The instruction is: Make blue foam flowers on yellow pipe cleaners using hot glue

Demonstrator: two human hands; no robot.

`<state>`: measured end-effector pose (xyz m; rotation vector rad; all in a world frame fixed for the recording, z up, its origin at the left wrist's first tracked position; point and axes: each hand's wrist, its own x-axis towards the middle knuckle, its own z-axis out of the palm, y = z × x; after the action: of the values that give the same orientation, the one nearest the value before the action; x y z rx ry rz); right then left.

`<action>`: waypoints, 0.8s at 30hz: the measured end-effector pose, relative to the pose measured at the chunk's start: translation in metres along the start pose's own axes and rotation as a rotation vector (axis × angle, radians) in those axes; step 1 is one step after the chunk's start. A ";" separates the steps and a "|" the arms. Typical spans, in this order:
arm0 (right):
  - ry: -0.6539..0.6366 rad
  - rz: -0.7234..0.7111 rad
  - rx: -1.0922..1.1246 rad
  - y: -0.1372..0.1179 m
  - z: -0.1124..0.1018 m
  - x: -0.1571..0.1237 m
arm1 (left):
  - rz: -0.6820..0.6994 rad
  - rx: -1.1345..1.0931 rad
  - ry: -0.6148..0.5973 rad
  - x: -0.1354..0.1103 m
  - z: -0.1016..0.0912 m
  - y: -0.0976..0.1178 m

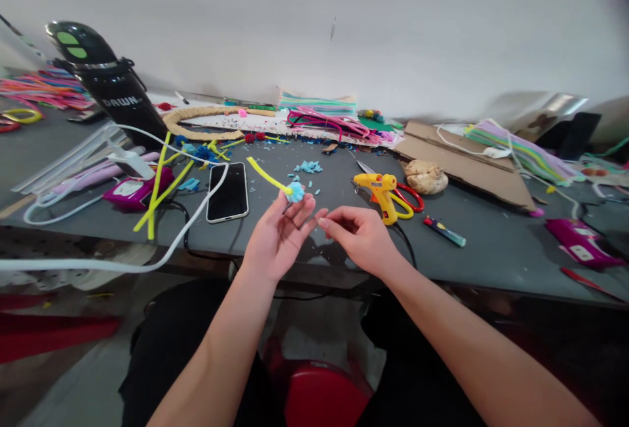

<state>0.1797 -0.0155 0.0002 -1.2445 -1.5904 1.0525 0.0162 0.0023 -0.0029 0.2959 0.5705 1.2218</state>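
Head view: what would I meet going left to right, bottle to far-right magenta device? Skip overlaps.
Black bottle → phone → left hand holding the blue flower-like piece → right hand → lighter-like stick → magenta device.

One head-worn camera looks forward and down, from close by, over the grey table (496,243) toward the wall (442,34).

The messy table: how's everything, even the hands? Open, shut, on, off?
Left hand: holding the blue flower
Right hand: pinching; can't tell if it holds anything
Phone: lying flat, screen dark
Glue gun: lying down, on or off unclear
Scissors: partly hidden, open or shut unclear
Black bottle: cap on
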 end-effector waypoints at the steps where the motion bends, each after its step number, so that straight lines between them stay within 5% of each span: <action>1: 0.012 -0.014 0.002 0.000 0.001 0.000 | 0.007 -0.005 -0.005 0.000 0.000 0.000; 14: 0.068 -0.003 0.070 0.002 -0.024 0.007 | 0.059 -0.007 0.004 0.000 -0.004 0.004; 24: 0.336 -0.096 0.056 -0.005 -0.057 0.008 | 0.044 0.045 0.021 0.004 -0.009 0.003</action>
<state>0.2308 -0.0020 0.0222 -1.2223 -1.3390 0.7753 0.0099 0.0058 -0.0095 0.3355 0.6137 1.2569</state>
